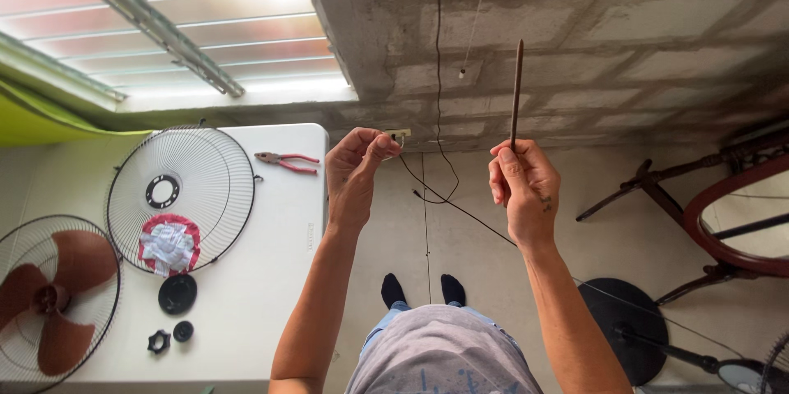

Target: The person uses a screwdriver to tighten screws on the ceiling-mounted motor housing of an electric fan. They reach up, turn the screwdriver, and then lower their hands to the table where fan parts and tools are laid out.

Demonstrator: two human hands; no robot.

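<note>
Your torso (440,353) is nearest, grey shirt, arms raised ahead. White table (271,279) at left: wire fan guard (181,188), brown blade (49,304) in a second guard, red pliers (288,162), black nuts (171,335). Right hand (522,188) is clenched around a thin dark rod (516,94), long axis vertical, rising straight above the fist. Left hand (355,168) is level with it, well apart, fingertips pinched on something tiny; can't tell what. Rod looks rigid, dull metal.

Red-handled pliers (287,162) on white table (263,279), brown fan blades (56,299), black cap (177,294).
</note>
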